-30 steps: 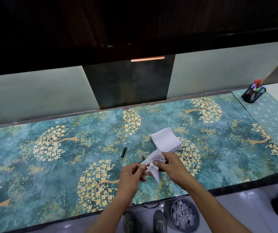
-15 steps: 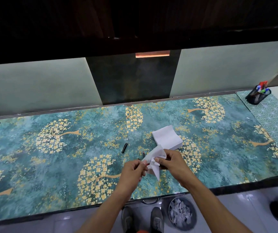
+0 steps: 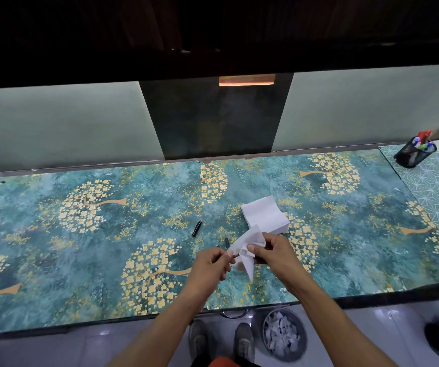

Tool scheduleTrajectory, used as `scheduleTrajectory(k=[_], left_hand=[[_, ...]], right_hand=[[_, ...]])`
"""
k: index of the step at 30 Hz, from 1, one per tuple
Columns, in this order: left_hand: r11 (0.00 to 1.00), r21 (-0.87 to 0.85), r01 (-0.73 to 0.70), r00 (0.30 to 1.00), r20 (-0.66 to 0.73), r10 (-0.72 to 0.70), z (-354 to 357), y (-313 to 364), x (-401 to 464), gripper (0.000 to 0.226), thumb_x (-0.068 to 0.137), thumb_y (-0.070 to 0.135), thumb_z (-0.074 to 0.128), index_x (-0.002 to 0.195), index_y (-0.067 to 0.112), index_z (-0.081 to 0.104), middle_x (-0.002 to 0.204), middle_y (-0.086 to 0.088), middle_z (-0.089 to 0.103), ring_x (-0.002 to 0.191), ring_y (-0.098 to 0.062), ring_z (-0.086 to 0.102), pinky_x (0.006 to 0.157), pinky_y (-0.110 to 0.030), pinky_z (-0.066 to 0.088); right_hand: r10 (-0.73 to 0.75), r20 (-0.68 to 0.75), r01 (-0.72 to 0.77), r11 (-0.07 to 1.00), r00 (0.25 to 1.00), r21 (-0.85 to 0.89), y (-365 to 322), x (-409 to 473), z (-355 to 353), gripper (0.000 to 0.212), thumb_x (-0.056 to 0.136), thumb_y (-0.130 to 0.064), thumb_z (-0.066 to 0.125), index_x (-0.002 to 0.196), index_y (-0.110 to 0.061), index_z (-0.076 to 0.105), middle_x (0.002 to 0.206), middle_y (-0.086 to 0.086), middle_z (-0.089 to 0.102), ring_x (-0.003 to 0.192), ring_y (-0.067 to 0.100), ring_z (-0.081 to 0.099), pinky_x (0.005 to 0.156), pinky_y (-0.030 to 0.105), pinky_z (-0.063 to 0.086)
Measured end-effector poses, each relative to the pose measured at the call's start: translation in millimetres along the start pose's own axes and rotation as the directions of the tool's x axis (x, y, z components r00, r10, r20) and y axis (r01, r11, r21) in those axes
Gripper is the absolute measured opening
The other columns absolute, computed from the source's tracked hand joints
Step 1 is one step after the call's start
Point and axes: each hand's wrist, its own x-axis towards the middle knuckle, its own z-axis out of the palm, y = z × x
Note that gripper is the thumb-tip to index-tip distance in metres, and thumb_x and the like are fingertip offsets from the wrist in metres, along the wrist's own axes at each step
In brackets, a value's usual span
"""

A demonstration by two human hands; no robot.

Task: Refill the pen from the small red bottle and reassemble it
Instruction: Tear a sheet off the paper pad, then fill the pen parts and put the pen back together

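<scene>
Wiping stage. Left hand (image 3: 211, 263) pinches a thin pen part (image 3: 222, 252); right hand (image 3: 271, 254), fingers clamped on a crumpled tissue (image 3: 247, 250), has kept rubbing along it over the last second, both hands staying above the desk (image 3: 54, 260). Cap-like piece (image 3: 196, 228) lies at 10 o'clock of the hands, tissue stack (image 3: 264, 215) at 1 o'clock. No red bottle visible; reassembly judged pending
</scene>
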Motion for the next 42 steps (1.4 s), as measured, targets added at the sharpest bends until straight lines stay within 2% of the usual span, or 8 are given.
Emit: scheduleTrajectory(k=[7, 13, 17, 20, 24, 30, 37, 42], left_hand=[[0.999, 0.046, -0.01, 1.0, -0.005, 0.01, 3.8, -3.5, 3.6, 0.02, 0.093, 0.019, 0.069, 0.08, 0.004, 0.07, 0.062, -0.002, 0.062, 0.054, -0.014, 0.054, 0.058, -0.028, 0.047], [0.997, -0.039, 0.068, 0.994, -0.079, -0.071, -0.7, -13.4, 7.2, 0.012, 0.095, 0.014, 0.066, 0.084, 0.01, 0.069, 0.07, -0.001, 0.065, 0.065, -0.012, 0.059, 0.063, -0.024, 0.048], [0.981, -0.155, 0.12, 0.98, -0.139, -0.142, -3.6, -22.2, 8.0, 0.009, 0.093, 0.011, 0.068, 0.085, 0.01, 0.069, 0.073, -0.002, 0.068, 0.065, -0.013, 0.061, 0.064, -0.026, 0.048], [0.967, -0.221, 0.128, 0.969, -0.178, -0.169, -4.0, -27.2, 7.6, 0.005, 0.092, 0.008, 0.069, 0.089, 0.007, 0.072, 0.071, -0.003, 0.068, 0.062, -0.013, 0.061, 0.063, -0.025, 0.047], [0.953, -0.275, 0.128, 0.952, -0.236, -0.197, -1.4, -33.3, 4.2, 0.01, 0.094, 0.007, 0.066, 0.096, 0.006, 0.076, 0.068, -0.002, 0.068, 0.059, -0.008, 0.061, 0.061, -0.022, 0.047], [0.93, -0.347, 0.117, 0.931, -0.287, -0.224, -3.0, -42.9, -3.8, 0.016, 0.098, 0.007, 0.059, 0.094, 0.008, 0.075, 0.075, -0.005, 0.069, 0.067, -0.013, 0.063, 0.066, -0.023, 0.049], [0.925, -0.359, 0.127, 0.901, -0.348, -0.259, -12.1, -49.5, -11.6, 0.012, 0.1, 0.014, 0.057, 0.102, 0.011, 0.068, 0.089, -0.004, 0.077, 0.077, -0.016, 0.074, 0.07, -0.03, 0.047], [0.917, -0.384, 0.109, 0.894, -0.365, -0.259, -28.1, -50.2, -13.9, 0.011, 0.1, 0.012, 0.056, 0.106, 0.01, 0.064, 0.095, -0.007, 0.08, 0.084, -0.02, 0.076, 0.073, -0.031, 0.047]], right_hand=[[-0.007, -0.069, 0.003, 0.999, 0.998, -0.054, 4.6, 8.4, -15.1, 0.014, 0.093, 0.002, 0.069, 0.105, -0.004, 0.072, 0.097, 0.014, 0.079, 0.087, 0.024, 0.076, 0.069, 0.029, 0.06], [0.083, -0.132, -0.119, 0.948, 0.988, -0.295, 23.2, 24.9, -54.2, 0.028, 0.09, -0.003, 0.074, 0.111, -0.015, 0.059, 0.101, 0.016, 0.074, 0.088, 0.029, 0.074, 0.073, 0.044, 0.062], [0.109, -0.095, -0.143, 0.823, 0.99, -0.55, 30.2, 36.7, -69.7, 0.036, 0.085, -0.01, 0.081, 0.105, -0.023, 0.054, 0.093, 0.005, 0.072, 0.077, 0.029, 0.074, 0.068, 0.05, 0.06], [0.053, -0.058, -0.079, 0.692, 0.997, -0.717, 30.1, 46.1, -72.4, 0.039, 0.083, -0.014, 0.083, 0.103, -0.018, 0.05, 0.087, 0.001, 0.069, 0.069, 0.028, 0.07, 0.058, 0.041, 0.053], [-0.049, 0.014, 0.034, 0.437, 0.999, -0.899, 28.6, 58.1, -78.0, 0.028, 0.086, -0.028, 0.079, 0.097, -0.022, 0.054, 0.095, 0.002, 0.069, 0.079, 0.024, 0.063, 0.068, 0.041, 0.053], [-0.288, -0.029, 0.111, 0.456, 0.957, -0.883, 0.1, 73.1, -70.9, 0.022, 0.094, -0.033, 0.07, 0.108, -0.017, 0.064, 0.113, 0.007, 0.062, 0.095, 0.029, 0.062, 0.072, 0.036, 0.044], [-0.274, 0.302, 0.394, 0.41, 0.913, -0.823, -17.7, 87.4, -9.5, 0.009, 0.095, -0.03, 0.07, 0.096, -0.023, 0.064, 0.097, -0.005, 0.07, 0.089, 0.019, 0.065, 0.075, 0.035, 0.051], [-0.102, 0.525, 0.534, 0.217, 0.845, -0.817, -11.3, 95.6, 48.3, 0.012, 0.094, -0.032, 0.067, 0.104, -0.025, 0.064, 0.102, -0.006, 0.07, 0.093, 0.021, 0.065, 0.075, 0.037, 0.053]])
